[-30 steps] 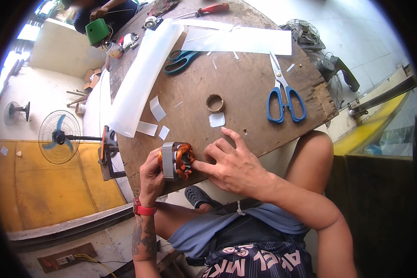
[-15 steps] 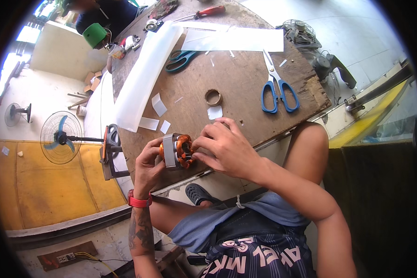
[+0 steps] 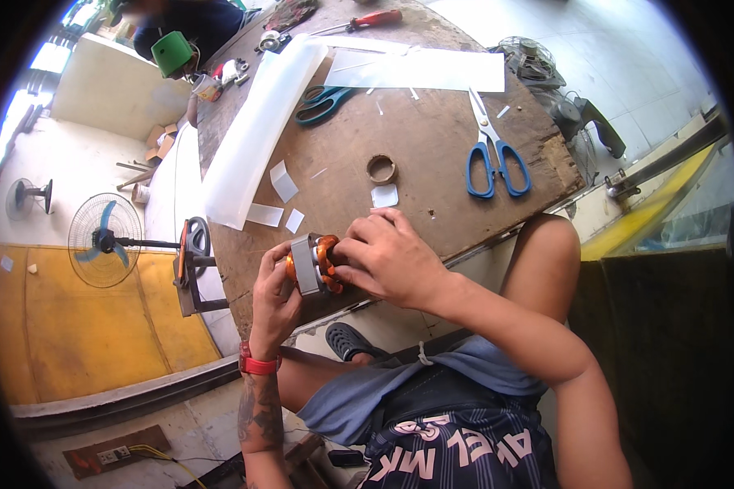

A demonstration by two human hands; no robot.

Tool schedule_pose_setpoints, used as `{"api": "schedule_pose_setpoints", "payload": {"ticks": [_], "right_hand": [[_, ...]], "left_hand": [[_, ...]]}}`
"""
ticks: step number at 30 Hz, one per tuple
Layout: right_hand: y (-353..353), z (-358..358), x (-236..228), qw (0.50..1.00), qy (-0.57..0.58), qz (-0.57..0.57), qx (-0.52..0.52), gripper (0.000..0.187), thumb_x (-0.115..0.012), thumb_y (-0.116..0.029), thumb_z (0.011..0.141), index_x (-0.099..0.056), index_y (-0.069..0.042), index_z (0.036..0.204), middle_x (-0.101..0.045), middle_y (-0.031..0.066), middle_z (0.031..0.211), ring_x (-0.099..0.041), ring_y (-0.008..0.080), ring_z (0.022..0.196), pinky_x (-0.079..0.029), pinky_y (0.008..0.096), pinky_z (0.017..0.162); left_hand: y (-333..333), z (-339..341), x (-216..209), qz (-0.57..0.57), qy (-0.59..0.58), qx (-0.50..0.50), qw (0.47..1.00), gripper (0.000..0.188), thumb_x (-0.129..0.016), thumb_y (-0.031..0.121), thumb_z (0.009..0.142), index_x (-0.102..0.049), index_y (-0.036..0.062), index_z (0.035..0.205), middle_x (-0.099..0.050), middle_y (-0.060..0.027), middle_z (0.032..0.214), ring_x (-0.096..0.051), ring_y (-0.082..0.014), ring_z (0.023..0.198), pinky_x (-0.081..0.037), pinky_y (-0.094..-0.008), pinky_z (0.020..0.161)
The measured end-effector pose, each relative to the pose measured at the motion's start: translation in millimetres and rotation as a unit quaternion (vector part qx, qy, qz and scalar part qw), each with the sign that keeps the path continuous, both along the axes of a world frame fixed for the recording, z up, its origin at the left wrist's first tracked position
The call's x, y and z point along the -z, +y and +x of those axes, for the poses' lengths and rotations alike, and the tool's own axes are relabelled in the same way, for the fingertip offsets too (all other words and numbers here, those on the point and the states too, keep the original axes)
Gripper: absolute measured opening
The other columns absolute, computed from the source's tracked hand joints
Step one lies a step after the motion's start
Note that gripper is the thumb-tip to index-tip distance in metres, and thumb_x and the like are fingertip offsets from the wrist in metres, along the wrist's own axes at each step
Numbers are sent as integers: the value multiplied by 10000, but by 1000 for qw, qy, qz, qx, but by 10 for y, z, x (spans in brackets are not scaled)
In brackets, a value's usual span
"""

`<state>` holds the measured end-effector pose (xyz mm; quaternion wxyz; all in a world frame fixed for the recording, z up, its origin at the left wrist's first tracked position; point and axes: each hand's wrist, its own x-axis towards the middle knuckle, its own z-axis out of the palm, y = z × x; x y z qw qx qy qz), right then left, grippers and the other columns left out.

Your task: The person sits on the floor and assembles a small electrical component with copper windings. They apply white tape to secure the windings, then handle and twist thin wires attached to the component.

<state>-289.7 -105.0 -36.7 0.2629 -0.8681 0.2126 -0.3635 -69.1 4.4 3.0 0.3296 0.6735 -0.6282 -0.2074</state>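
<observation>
Motor coil [image 3: 306, 265] is right between the two hands, up by the near left edge of the wooden table [image 3: 440, 122], going off the head view. It's the grey metal ring kind with orange copper loops bulging out both ends. Can't really call a long side on it, but the line through its middle runs roughly sideways, so one copper end points at the left palm and the other faces the right fingers. That's the bit that matters here imo: the right-hand copper end is turned straight toward the right hand, no gap worth mentioning.

Left hand [image 3: 274, 289] is the one doing the holding, thumb on the near side and fingers on the far side, curled around the left end of the coil. Right hand [image 3: 395, 261] comes in from the other side with its fingers bunched close together, not spread, tips right up at the copper. Whether they're pinching something or just poking at the loops, I can't tell, the knuckles hide it.

Closest stuff past the hands: a small white card [image 3: 385, 196] just beyond the right knuckles, with a tape roll [image 3: 382, 169] beside it, and some white scraps [image 3: 283, 181] beyond the coil.
</observation>
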Motion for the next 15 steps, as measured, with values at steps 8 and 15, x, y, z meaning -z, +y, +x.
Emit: {"api": "schedule_pose_setpoints", "payload": {"ticks": [8,15], "right_hand": [[-40,79,-46,997,31,-57,-32,185,-757,-242,933,-726,-78,1011,-627,82,1075,-620,271,1068,-471,458,996],[-174,23,-128,994,30,-24,-103,186,-756,-233,915,-741,-56,970,-630,106,1083,-626,292,1059,-503,420,947]], "left_hand": [[56,34,-167,53,-21,16,998,393,-735,-12,847,-753,28,1237,-660,-154,1345,-650,-312,1268,-522,-399,1068],[54,-108,-24,62,54,-25,996,422,-641,-103,833,-709,-15,1240,-616,-175,1313,-588,-349,1264,-493,-418,1082]]}}
